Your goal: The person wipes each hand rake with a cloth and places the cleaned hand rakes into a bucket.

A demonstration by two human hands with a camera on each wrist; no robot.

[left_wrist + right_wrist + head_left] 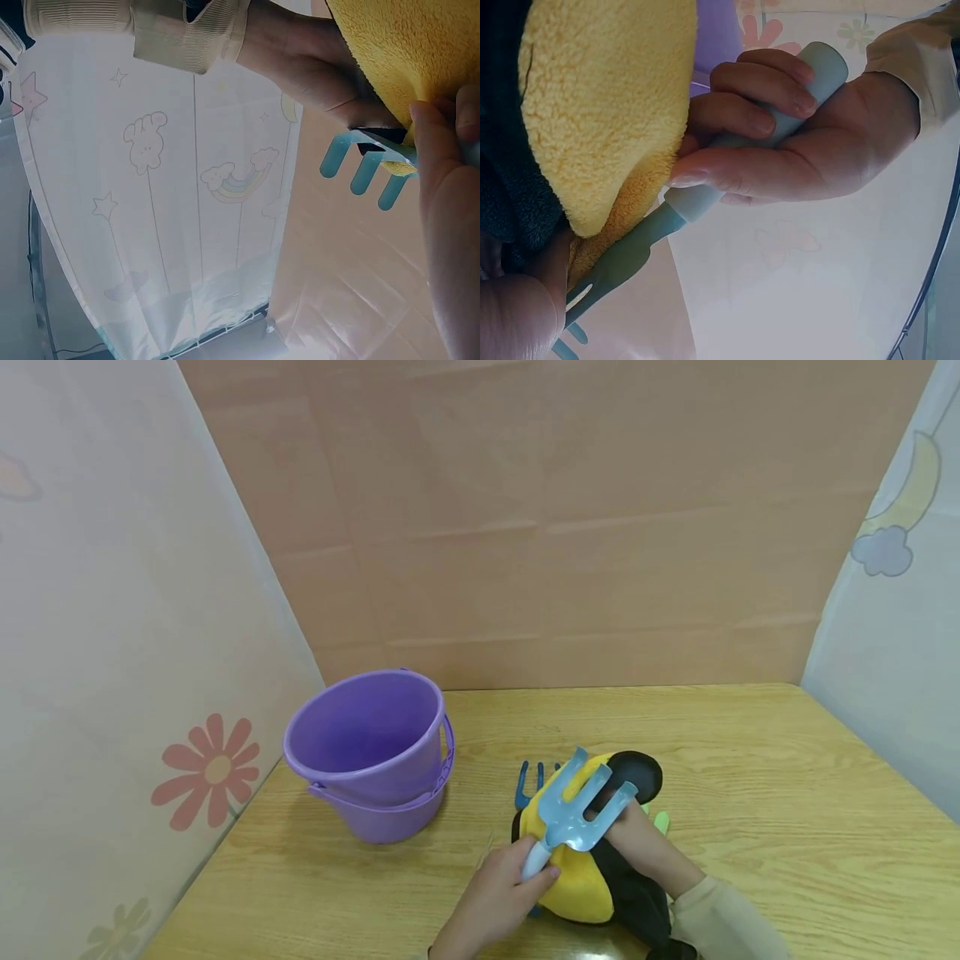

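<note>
My left hand [498, 889] grips the pale handle of a light blue hand fork [577, 814], its three tines tilted up and to the right. In the right wrist view, the left fingers [757, 82] curl round that handle, beside the fleecy fabric. Behind the fork is a fleecy yellow and black cloth [577, 885], with a black round part at its upper right. My right hand [645, 843] reaches into its dark folds, close behind the tines, and appears to hold the cloth. Fork and fabric hide most of the right fingers.
Two nested purple buckets [386, 810] stand on the wooden table [750, 777] at left, the upper one tilted. A darker blue fork [522, 785] and a green piece [662, 822] show from behind the cloth. A brown backdrop [562, 527] and printed side curtains [112, 568] surround the table.
</note>
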